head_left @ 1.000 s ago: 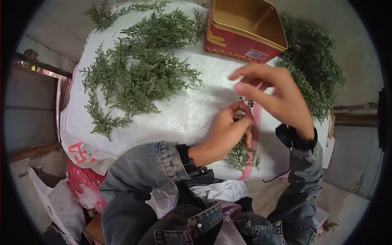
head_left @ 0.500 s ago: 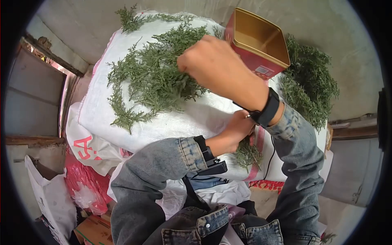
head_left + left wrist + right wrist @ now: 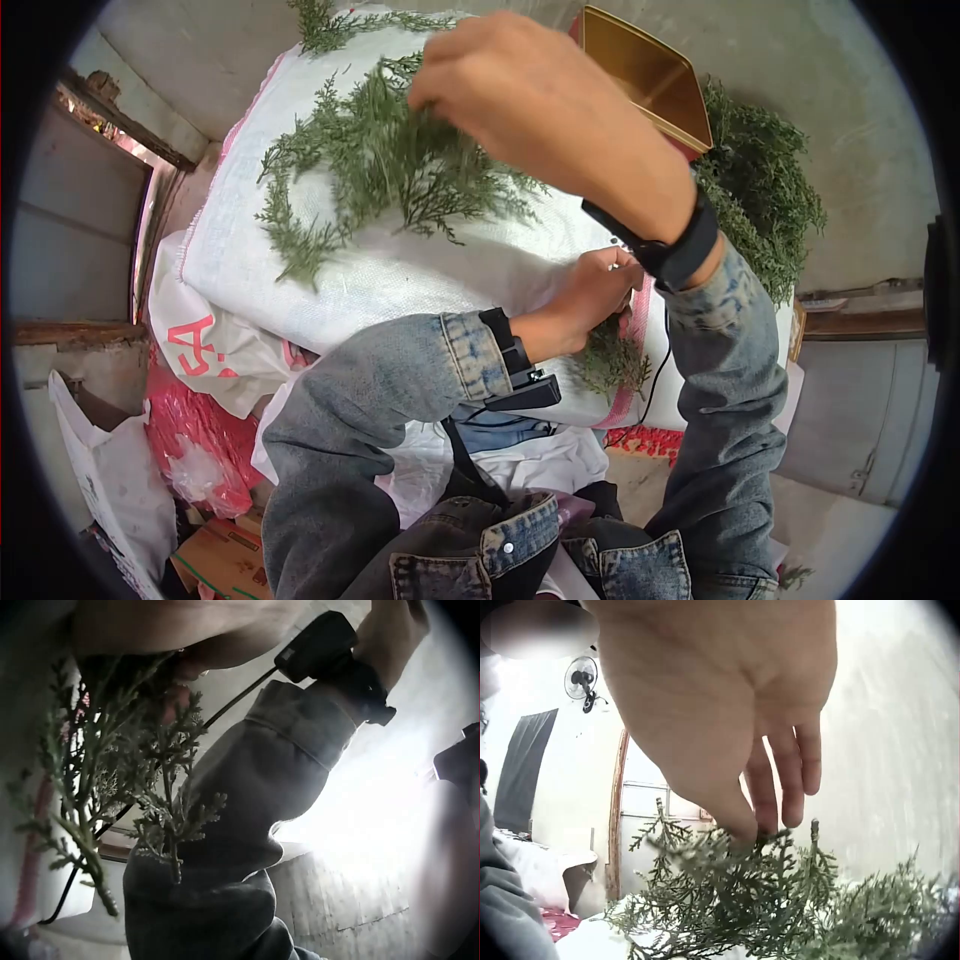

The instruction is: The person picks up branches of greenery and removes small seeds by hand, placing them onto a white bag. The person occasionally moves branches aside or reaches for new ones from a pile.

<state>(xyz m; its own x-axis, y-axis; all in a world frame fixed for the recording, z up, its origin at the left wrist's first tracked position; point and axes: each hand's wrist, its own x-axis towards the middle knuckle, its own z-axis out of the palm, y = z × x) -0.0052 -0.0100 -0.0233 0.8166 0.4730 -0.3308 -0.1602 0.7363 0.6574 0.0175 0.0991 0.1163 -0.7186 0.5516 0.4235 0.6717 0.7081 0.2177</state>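
My right hand (image 3: 535,95) is over the heap of green conifer sprigs (image 3: 330,150) on the white woven sack (image 3: 440,285). Its thumb and forefinger pinch a sprig cluster (image 3: 757,877), while the other fingers hang loosely apart in the right wrist view. Lower down, beside the sack's pink stripe, my left hand (image 3: 592,300) grips a small bunch of sprigs (image 3: 612,362) with curled fingers. The cut stems of that bunch (image 3: 86,847) point downward in the left wrist view. The right forearm hides part of the left fingertips in the head view.
An open red and gold tin (image 3: 650,80) stands at the back, partly behind my right arm. Right of it lies a darker heap of greenery (image 3: 765,190). A black cable (image 3: 660,375) runs beside the pink stripe. Bags and a cardboard box (image 3: 225,560) are at lower left.
My right hand has moved from beside the left hand up and left to the heap, and sprigs there now rise with it. The left hand keeps its bunch near the stripe.
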